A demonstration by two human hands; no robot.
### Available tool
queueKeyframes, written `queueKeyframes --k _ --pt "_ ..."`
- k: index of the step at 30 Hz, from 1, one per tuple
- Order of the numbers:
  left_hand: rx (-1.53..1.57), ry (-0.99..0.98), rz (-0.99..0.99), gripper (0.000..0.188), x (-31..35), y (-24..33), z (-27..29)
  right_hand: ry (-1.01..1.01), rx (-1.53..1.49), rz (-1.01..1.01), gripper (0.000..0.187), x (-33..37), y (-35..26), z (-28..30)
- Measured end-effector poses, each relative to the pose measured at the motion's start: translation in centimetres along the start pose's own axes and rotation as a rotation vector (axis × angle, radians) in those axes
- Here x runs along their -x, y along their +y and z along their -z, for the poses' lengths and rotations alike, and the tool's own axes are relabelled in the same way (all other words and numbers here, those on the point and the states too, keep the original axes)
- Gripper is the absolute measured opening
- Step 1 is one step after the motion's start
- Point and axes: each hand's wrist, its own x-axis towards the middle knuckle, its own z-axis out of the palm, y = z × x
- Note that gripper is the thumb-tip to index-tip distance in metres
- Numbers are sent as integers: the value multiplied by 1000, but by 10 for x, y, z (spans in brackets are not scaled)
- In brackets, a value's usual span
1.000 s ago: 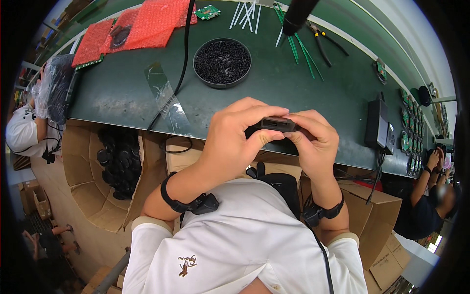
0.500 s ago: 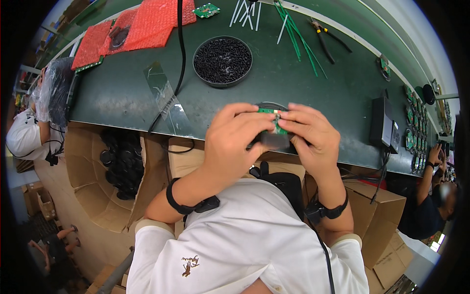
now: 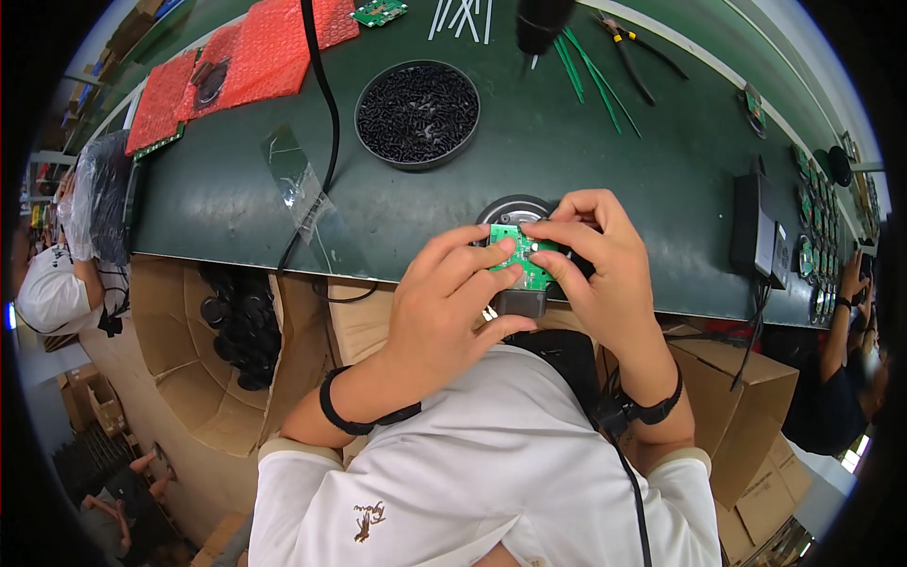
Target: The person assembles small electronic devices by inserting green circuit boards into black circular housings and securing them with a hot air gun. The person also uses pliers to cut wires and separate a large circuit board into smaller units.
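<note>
Since half-second ago: green circuit board (image 3: 522,253) now fully exposed atop round black housing (image 3: 515,210) at table (image 3: 236,203) edge. My left hand (image 3: 444,312), right hand (image 3: 590,269) pinch board. Risk: board seats crooked if thumbs press unevenly; could slip off edge.

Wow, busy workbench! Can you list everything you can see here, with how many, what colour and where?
Circuit board: one, green, held in both hands at the bench's near edge.
Round housing: one, black, under the board.
Bowl of screws: one, black, middle of bench.
Bubble-wrap sheets: several, red, far left.
Cable: one, black, crossing the bench.
Clear plastic bag: one, left of centre.
Cable ties: several, green, far side.
Pliers: one, dark, far right.
Box: one, black, right.
Bench: one, dark green.
Cardboard boxes: several, brown, below bench.
Left hand: on the board.
Right hand: on the board.
</note>
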Motion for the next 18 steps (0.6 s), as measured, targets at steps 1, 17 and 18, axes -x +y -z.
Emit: queueKeyframes --k 1,17,18 --pt "12 3 7 58 0 0 -1 -3 14 11 28 0 1 0" --pt "67 -13 2 53 -4 2 9 -90 -25 -27 28 -9 -5 10" --pt "83 -13 5 49 -7 4 12 -112 -50 -56 27 -12 -7 14"
